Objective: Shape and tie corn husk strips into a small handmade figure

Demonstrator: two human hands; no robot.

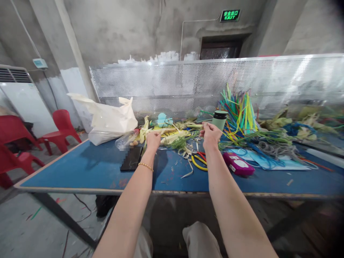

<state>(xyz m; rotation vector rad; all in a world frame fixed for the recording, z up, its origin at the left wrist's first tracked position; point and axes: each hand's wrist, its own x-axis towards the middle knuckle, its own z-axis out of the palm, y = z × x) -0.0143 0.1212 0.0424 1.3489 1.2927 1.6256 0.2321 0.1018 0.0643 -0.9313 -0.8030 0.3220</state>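
Observation:
My left hand [153, 139] is closed in a pinch above the table; what sits between its fingertips is too small to make out. Just beside it a pale yellow husk piece [144, 129] stands up. To the right, the closed fingers of my right hand [211, 134] grip the end of a pale green-yellow husk strip [194, 126] that points left. Between both hands lie more pale corn husks [173, 137] and a tuft of green fibres [179, 143]. Yellow-handled pliers [199, 163] rest near my right wrist.
On the blue table [88, 175] are a white plastic bag [113, 122], a clear bottle [126, 139], a dark phone-like slab [133, 159], a green cup [219, 121], a purple pack [238, 164], coloured strips [243, 111] and tangled cords [276, 148]. A perforated metal screen [161, 84] stands behind.

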